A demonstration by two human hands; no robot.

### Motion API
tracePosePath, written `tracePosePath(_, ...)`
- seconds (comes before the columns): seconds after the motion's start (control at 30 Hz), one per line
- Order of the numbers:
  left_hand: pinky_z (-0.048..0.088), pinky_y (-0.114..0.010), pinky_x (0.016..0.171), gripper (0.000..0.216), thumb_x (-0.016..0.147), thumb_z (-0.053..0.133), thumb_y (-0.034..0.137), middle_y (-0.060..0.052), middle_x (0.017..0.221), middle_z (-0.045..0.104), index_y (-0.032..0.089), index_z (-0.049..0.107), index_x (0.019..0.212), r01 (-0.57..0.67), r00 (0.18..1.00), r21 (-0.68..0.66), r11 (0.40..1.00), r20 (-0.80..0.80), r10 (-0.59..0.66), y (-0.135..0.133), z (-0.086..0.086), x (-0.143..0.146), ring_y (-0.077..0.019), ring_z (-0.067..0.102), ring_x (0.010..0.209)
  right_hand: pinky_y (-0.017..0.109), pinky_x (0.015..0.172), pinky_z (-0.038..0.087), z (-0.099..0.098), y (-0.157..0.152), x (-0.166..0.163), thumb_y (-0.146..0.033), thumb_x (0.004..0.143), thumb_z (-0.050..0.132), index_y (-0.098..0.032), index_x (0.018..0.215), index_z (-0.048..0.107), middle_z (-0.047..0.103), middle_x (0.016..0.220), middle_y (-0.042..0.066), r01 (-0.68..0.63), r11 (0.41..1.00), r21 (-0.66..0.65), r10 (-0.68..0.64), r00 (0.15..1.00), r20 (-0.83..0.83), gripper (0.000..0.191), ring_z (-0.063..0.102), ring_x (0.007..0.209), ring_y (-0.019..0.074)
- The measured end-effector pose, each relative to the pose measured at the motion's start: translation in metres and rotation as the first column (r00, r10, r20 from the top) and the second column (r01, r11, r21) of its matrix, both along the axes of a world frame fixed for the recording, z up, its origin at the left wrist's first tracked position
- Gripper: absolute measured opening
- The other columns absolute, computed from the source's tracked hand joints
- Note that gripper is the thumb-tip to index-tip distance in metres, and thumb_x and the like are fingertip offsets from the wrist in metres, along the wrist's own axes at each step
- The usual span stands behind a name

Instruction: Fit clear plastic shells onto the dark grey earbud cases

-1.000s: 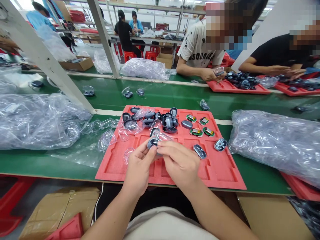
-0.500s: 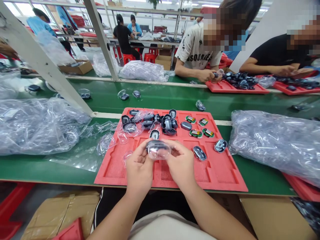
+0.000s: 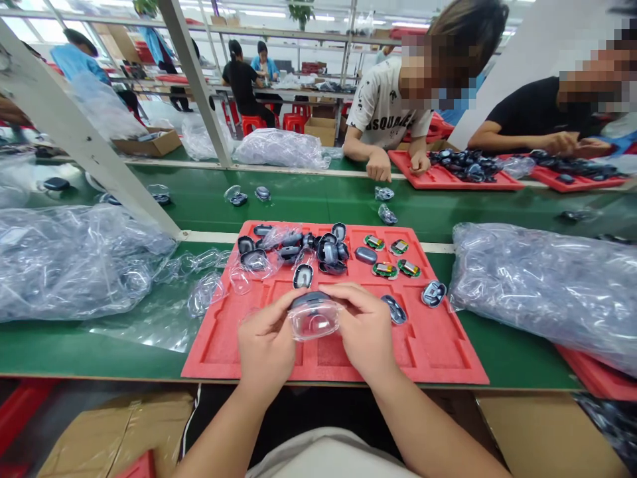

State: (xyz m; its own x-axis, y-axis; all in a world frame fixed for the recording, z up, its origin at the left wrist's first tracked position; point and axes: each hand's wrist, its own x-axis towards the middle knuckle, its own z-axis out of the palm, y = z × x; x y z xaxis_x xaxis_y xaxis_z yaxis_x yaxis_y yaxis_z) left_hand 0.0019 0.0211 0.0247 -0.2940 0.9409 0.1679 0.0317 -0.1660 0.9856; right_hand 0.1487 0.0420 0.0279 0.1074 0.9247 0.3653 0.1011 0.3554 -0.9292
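Between my two hands is a dark earbud charging case (image 3: pixel 309 300) with a clear plastic cover (image 3: pixel 314 322) on the side facing me. My left hand (image 3: pixel 266 348) is closed on its left end, and my right hand (image 3: pixel 367 332) grips the right end. Both hold it above a red foam tray (image 3: pixel 229 342). Just beyond the hands lies an open dark case shell (image 3: pixel 302 276). Farther back is a pile of dark case parts (image 3: pixel 329 253). Several green circuit boards (image 3: pixel 385 270) with batteries lie at the tray's back right, near a case insert (image 3: pixel 434 293).
Bulging clear plastic bags flank the tray, one at left (image 3: pixel 74 265) and one at right (image 3: pixel 527 285). Loose clear covers (image 3: pixel 205 295) lie left of it. Across the green belt (image 3: pixel 298 199), which carries several wrapped cases, a co-worker's hand (image 3: pixel 379 166) reaches down. A white post (image 3: pixel 94 126) slants at left.
The case in my hands has tipped, so more of the clear cover faces me. Across the belt, the co-worker's hand has moved left and down, and another wrapped piece lies below it.
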Motion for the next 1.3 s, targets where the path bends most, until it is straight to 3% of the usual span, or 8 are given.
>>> tracePosePath(0.2, 0.064, -0.037, 0.092, 0.022, 0.085, 0.080, 0.028, -0.004, 0.105, 0.085, 0.024, 0.086, 0.106, 0.005, 0.994, -0.082, 0.997, 0.105, 0.003, 0.009, -0.001, -0.002, -0.0281, 0.079, 0.101, 0.030, 0.082, 0.066, -0.005, 0.001, -0.016, -0.008, 0.084, 0.073, -0.025, 0.105, 0.082, 0.083, 0.105, 0.006, 0.049, 0.998, 0.045, -0.047, 0.998, -0.045, 0.029, 0.080, 0.093, 0.0196)
tracePosePath(0.37, 0.059, -0.045, 0.105, 0.037, 0.088, 0.080, 0.036, -0.009, 0.123, 0.080, 0.023, 0.080, 0.123, 0.171, 0.918, -0.089, 0.981, 0.377, -0.126, 0.020, -0.005, -0.006, -0.0315, 0.074, 0.118, 0.038, 0.098, 0.064, -0.009, 0.010, -0.019, -0.008, 0.089, 0.073, -0.027, 0.101, 0.083, 0.081, 0.119, 0.008, 0.070, 0.936, 0.345, -0.119, 0.985, 0.123, 0.025, 0.079, 0.107, 0.0229)
tracePosePath(0.53, 0.058, -0.045, 0.108, 0.047, 0.082, 0.086, 0.032, -0.008, 0.129, 0.078, 0.026, 0.077, 0.128, 0.148, 0.946, -0.119, 0.982, 0.306, -0.106, 0.022, -0.004, -0.018, -0.0336, 0.072, 0.123, 0.037, 0.089, 0.067, 0.007, 0.029, -0.014, -0.006, 0.093, 0.067, -0.034, 0.118, 0.081, 0.080, 0.122, 0.006, -0.066, 0.891, 0.449, -0.092, 0.943, 0.320, 0.040, 0.079, 0.102, 0.0212)
tracePosePath(0.7, 0.062, -0.043, 0.101, 0.052, 0.081, 0.086, 0.031, -0.007, 0.128, 0.079, 0.026, 0.076, 0.131, 0.132, 0.925, -0.168, 0.977, 0.375, -0.060, 0.037, -0.001, -0.033, -0.0346, 0.073, 0.119, 0.034, 0.087, 0.067, 0.029, 0.049, -0.019, 0.000, 0.090, 0.066, -0.024, 0.122, 0.080, 0.078, 0.123, 0.014, -0.236, 0.823, 0.517, -0.060, 0.868, 0.493, 0.043, 0.077, 0.104, 0.0213)
tracePosePath(0.9, 0.059, -0.042, 0.107, 0.051, 0.087, 0.082, 0.036, -0.008, 0.136, 0.075, 0.028, 0.072, 0.137, 0.204, 0.900, -0.209, 0.956, 0.424, -0.099, 0.070, 0.006, -0.054, -0.0306, 0.071, 0.125, 0.034, 0.094, 0.064, 0.039, 0.117, -0.031, -0.016, 0.093, 0.073, -0.027, 0.103, 0.085, 0.081, 0.113, 0.006, -0.364, 0.904, 0.225, 0.184, 0.805, 0.564, 0.019, 0.076, 0.103, 0.0191)
tracePosePath(1.0, 0.057, -0.046, 0.110, 0.059, 0.085, 0.084, 0.038, -0.009, 0.139, 0.072, 0.032, 0.068, 0.141, 0.191, 0.923, -0.240, 0.952, 0.373, -0.091, 0.074, 0.006, -0.072, -0.0317, 0.070, 0.127, 0.033, 0.101, 0.059, 0.040, 0.201, -0.018, -0.016, 0.089, 0.076, -0.028, 0.094, 0.085, 0.083, 0.107, 0.001, -0.106, 0.989, -0.106, 0.149, 0.770, 0.620, 0.016, 0.076, 0.103, 0.0184)
tracePosePath(1.17, 0.056, -0.047, 0.110, 0.052, 0.084, 0.082, 0.047, -0.006, 0.134, 0.075, 0.034, 0.074, 0.133, -0.018, 0.984, -0.298, 0.954, 0.162, 0.069, 0.059, -0.003, -0.095, -0.0336, 0.071, 0.125, 0.038, 0.090, 0.061, 0.015, 0.331, 0.011, -0.021, 0.100, 0.065, -0.013, 0.119, 0.076, 0.079, 0.113, 0.011, 0.141, 0.948, -0.284, 0.105, 0.706, 0.700, 0.024, 0.075, 0.093, 0.0210)
tracePosePath(1.3, 0.060, -0.044, 0.105, 0.043, 0.084, 0.079, 0.052, -0.003, 0.127, 0.079, 0.035, 0.079, 0.124, -0.113, 0.993, -0.295, 0.949, -0.004, 0.117, 0.047, -0.009, -0.103, -0.0334, 0.073, 0.121, 0.044, 0.089, 0.062, -0.007, 0.362, 0.022, -0.037, 0.101, 0.067, -0.017, 0.128, 0.065, 0.068, 0.127, 0.009, 0.148, 0.919, -0.366, 0.193, 0.640, 0.743, 0.033, 0.071, 0.106, 0.0227)
